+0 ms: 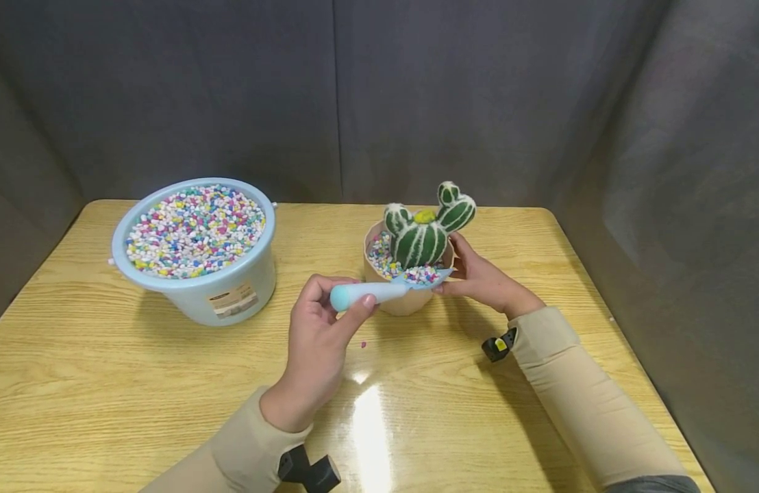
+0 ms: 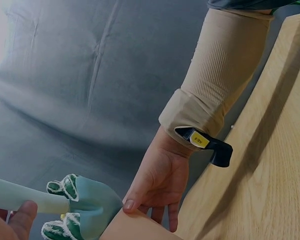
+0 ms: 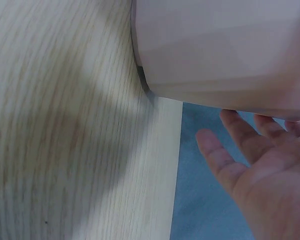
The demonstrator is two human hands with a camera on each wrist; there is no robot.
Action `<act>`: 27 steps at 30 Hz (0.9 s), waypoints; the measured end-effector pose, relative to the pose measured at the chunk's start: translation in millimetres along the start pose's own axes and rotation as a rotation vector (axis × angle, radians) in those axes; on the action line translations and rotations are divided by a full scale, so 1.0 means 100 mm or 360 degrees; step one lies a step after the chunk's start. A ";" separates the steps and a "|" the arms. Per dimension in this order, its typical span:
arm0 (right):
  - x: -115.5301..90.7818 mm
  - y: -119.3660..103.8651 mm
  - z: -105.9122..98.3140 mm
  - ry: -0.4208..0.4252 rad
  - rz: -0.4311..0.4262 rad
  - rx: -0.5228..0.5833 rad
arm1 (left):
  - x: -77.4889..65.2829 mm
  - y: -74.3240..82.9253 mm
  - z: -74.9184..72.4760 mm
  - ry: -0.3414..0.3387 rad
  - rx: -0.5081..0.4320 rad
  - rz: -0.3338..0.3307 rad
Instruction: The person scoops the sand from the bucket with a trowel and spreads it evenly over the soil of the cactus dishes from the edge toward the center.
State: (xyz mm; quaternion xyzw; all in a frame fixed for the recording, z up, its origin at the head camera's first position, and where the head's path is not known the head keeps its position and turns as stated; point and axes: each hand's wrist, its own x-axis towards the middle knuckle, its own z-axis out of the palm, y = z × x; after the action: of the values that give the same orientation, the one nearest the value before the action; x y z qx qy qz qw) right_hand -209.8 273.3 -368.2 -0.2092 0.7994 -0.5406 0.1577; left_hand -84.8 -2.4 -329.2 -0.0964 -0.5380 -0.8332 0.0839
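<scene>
While in the curled left hand [image 1: 318,332], a pale blue scoop [image 1: 388,291]; relaxed right hand [image 1: 487,281] against pot [image 1: 409,305].

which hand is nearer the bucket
Left: the left hand grips the scoop to the right of the bucket; the right hand is farther right, against the pot.

Wood-grain table [image 1: 96,390], dark grey fabric walls [image 1: 231,96]

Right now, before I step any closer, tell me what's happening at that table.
A person's left fingers grip a pale blue scoop, its blade at the rim of a peach pot. The right fingers touch the pot's side. A green cactus stands among colored pebbles in the pot; a blue bucket holding more of them stands to the left.
</scene>
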 end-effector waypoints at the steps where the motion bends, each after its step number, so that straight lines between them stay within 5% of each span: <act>1: 0.00 0.00 0.00 0.0000 -0.0005 0.0001 | 0.00 0.00 0.00 0.0001 -0.0007 -0.0003; 27: -0.02 0.02 0.05 0.0076 -0.0036 -0.0078 | 0.00 -0.07 0.00 -0.0029 0.0031 0.0037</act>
State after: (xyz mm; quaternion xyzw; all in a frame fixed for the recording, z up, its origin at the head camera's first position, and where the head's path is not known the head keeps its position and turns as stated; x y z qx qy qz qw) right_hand -205.8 270.8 -372.1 -0.2091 0.8136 -0.5274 0.1274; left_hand -86.6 0.6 -334.8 -0.1094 -0.5457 -0.8260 0.0895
